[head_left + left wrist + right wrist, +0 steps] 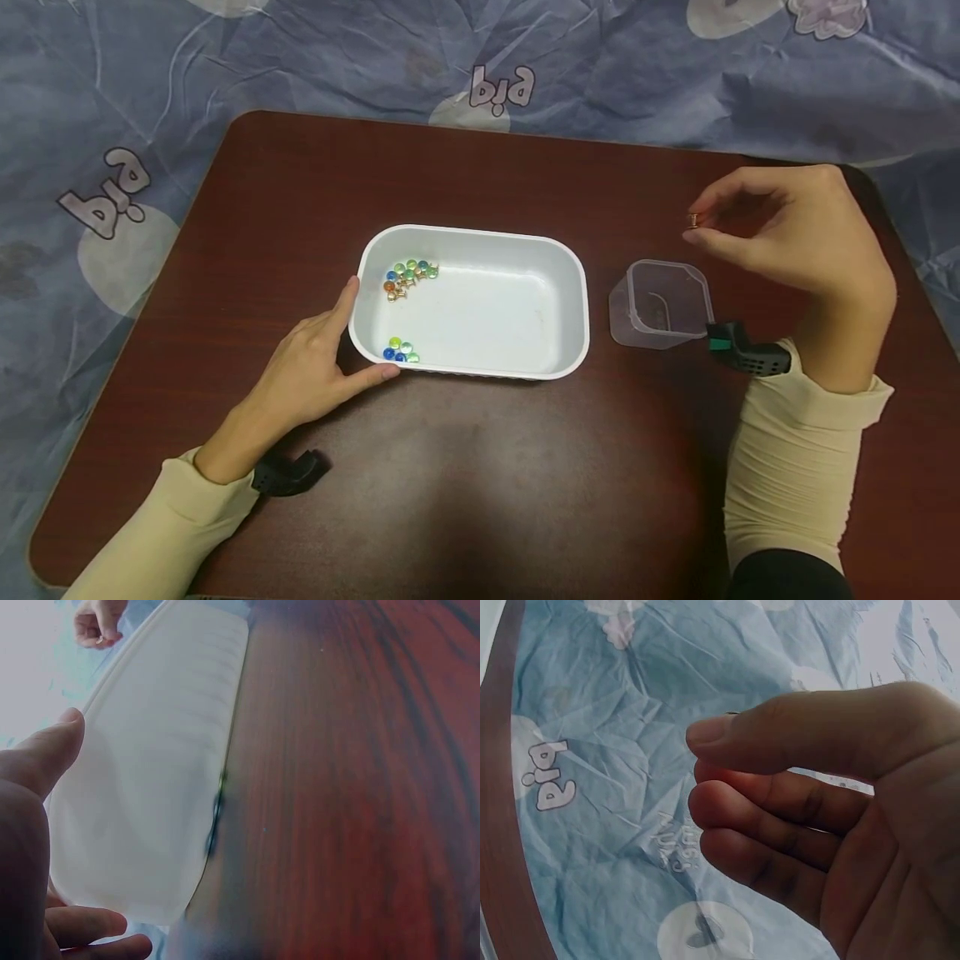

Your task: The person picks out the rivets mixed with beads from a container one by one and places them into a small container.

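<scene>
While the right grip (813, 237) pinches a small gold stud (693, 221) between its fingertips, the left grip (311, 371), spread wide, touches a white tray (487, 321); the right-wrist view leaves the stud mostly hidden.

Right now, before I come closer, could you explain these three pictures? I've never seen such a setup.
No machine is handling things here, just a person's left hand and right hand. The wide picture comes from a camera on the head; the others come from cameras worn on each wrist. On the dark brown table sits a white tray, with shiny beads and small gold-coloured pieces gathered at its left end. A clear plastic container stands to its right. The left hand touches the tray's left end; one gold-coloured piece is pinched in the right hand's grip.
</scene>
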Motion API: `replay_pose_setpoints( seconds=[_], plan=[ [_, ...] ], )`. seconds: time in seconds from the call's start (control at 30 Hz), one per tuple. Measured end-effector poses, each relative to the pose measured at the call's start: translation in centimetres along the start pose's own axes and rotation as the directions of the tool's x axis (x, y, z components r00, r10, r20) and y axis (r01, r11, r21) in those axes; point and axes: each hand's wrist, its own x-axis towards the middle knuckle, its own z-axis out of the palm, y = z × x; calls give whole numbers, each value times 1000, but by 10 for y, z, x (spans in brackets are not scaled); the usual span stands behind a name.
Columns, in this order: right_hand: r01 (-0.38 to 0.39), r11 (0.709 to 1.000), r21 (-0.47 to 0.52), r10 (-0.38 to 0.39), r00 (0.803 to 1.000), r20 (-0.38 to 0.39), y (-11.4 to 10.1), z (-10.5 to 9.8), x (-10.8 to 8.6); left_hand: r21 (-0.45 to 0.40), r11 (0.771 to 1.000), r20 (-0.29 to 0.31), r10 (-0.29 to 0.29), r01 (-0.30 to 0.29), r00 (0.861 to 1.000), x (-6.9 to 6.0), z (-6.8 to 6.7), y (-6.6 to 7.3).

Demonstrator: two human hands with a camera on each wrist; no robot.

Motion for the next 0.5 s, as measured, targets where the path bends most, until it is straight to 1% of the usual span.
replay_pose_setpoints(
  seconds=[0.1,0.3,0.43,0.47,0.5],
  plan=[
    [-15,1000,2,15,1000,-12,1,-4,-2,3,1000,1,1,-1,1000,0,0,0],
    [-61,998,1,61,997,-36,3,-14,-8,-3,1000,-12,20,-20,1000,0,1,-2],
    [-90,996,-25,90,996,-15,5,-20,-12,-2,1000,-16,25,-25,1000,0,1,-2],
    [-113,994,-12,113,994,-1,6,-21,-13,-2,1000,-15,24,-25,1000,0,0,-2],
    [-122,992,-21,122,992,10,7,-23,-14,0,1000,-13,23,-23,1000,0,0,-2]
  ],
)
